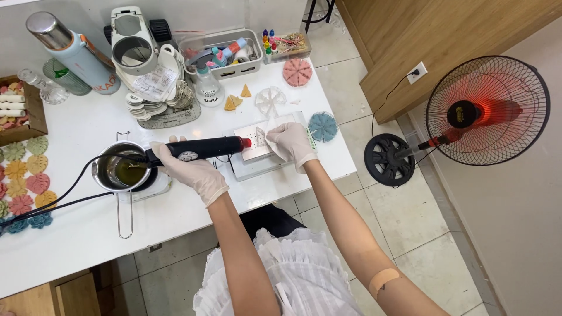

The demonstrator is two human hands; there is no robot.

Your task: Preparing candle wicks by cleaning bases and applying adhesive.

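My left hand (190,169), in a white glove, grips the black handle of a heat gun (202,148) that lies level over the table with its red nozzle pointing right. My right hand (288,143), also gloved, pinches a small clear wedge-shaped mould (261,137) just in front of that nozzle. Both are over a flat metal plate (253,153) on a white base. A small metal pot (120,169) with yellowish liquid sits just left of my left hand, and the gun's black cord runs past it.
Coloured leaf-shaped pieces (23,187) line the table's left edge. At the back stand a thermos (70,50), a white machine (134,41), a stack of white spoons (155,99), a spray bottle (208,88) and a tray of small bottles (225,52). Round segmented discs (322,126) lie at right. A red-lit standing fan (480,111) is on the floor.
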